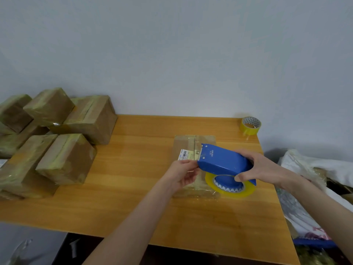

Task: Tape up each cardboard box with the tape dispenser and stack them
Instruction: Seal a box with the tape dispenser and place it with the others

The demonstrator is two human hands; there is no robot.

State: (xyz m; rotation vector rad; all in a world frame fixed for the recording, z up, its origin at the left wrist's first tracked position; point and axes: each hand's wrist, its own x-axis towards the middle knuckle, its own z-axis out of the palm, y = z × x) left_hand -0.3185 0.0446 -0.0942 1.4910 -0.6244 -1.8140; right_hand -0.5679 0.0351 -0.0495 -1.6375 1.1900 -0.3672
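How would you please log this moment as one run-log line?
right hand: grips dispenser | left hand: at dispenser's front | box: on table, under both | taped boxes: piled left

A wooden table (133, 188) stands against a plain pale grey wall (172, 54).

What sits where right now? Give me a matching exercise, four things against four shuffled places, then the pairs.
1 tape dispenser
2 spare tape roll
3 taped boxes
4 labelled box

A far right corner of the table
B piled at the table's left end
C gripped by the right hand
D mid-table, under the dispenser

Pairs: 1-C, 2-A, 3-B, 4-D
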